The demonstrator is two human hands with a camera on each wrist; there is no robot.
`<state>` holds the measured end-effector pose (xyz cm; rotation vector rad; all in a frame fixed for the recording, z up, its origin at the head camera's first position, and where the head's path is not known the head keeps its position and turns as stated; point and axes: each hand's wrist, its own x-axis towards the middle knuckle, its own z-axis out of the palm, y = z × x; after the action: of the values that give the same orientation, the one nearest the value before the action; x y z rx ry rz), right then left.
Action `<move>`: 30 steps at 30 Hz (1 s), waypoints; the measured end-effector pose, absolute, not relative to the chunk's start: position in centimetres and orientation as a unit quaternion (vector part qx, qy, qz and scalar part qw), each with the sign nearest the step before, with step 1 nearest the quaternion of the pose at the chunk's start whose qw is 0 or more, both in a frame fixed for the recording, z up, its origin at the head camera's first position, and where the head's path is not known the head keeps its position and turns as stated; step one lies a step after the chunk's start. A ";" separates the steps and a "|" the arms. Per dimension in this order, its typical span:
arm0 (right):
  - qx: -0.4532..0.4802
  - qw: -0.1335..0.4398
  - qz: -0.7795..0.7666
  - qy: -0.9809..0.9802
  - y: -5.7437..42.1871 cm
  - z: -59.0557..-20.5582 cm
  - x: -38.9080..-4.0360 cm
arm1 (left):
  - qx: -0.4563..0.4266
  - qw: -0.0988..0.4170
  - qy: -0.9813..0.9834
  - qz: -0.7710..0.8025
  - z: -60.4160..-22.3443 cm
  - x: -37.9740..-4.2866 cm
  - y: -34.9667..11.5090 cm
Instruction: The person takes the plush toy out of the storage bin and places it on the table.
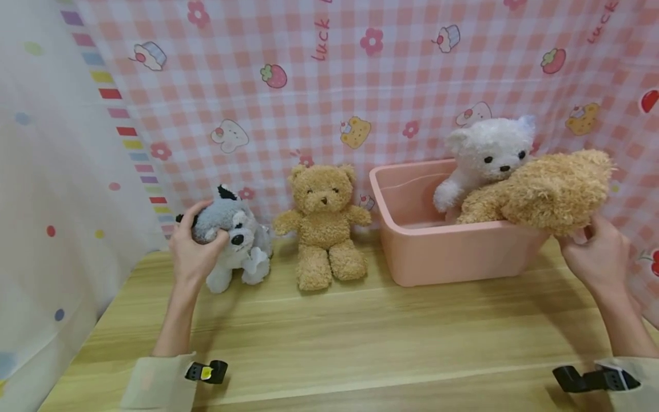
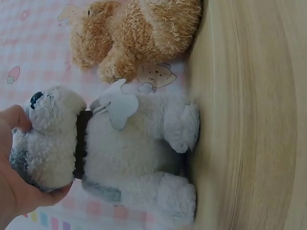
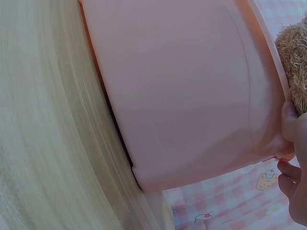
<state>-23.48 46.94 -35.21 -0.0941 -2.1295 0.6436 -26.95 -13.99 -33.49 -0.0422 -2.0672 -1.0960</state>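
Observation:
My left hand (image 1: 193, 246) grips the head of a grey and white plush dog (image 1: 242, 252), thumb and fingers on opposite sides. In the left wrist view the plush dog (image 2: 129, 139) has a dark collar and a white tag, and its feet meet the tabletop. At the right end of a pink storage bin (image 1: 458, 254), my right hand (image 1: 597, 252) holds the rim, thumb on top, partly hidden by plush. Over that rim leans a tan plush (image 1: 561, 189), its face turned away. A white plush bear (image 1: 494, 146) sits upright in the bin behind it.
Between the plush dog and the bin, a tan teddy bear (image 1: 326, 223) sits against the pink checked cloth (image 1: 288, 120). The wooden tabletop (image 1: 360, 343) extends in front. White dotted cloth (image 1: 51, 171) hangs at the left.

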 end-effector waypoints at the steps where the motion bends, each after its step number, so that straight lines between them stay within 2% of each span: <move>1: -0.039 0.440 0.260 -0.859 46.9 -35.2 -23.5 | -0.017 0.390 -0.813 -0.432 -33.5 -27.0 -14.1; 12: -0.041 0.435 0.262 -0.861 46.9 -35.2 -23.4 | -0.023 0.382 -0.826 -0.414 -34.3 -27.5 -14.6; 21: -0.058 0.422 0.271 -0.863 46.9 -35.2 -23.4 | -0.007 0.365 -0.825 -0.431 -33.5 -26.8 -14.0; 23: -0.059 0.419 0.272 -0.864 46.9 -35.1 -23.4 | -0.016 0.381 -0.824 -0.419 -33.3 -26.7 -13.9; 30: -0.053 0.419 0.274 -0.864 46.9 -35.2 -23.5 | -0.056 0.488 -0.789 -0.370 -32.1 -26.3 -13.7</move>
<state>-23.52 46.93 -35.20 -0.1323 -2.1656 0.6879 -26.34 -13.70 -32.08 -0.1371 -1.9170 -0.8997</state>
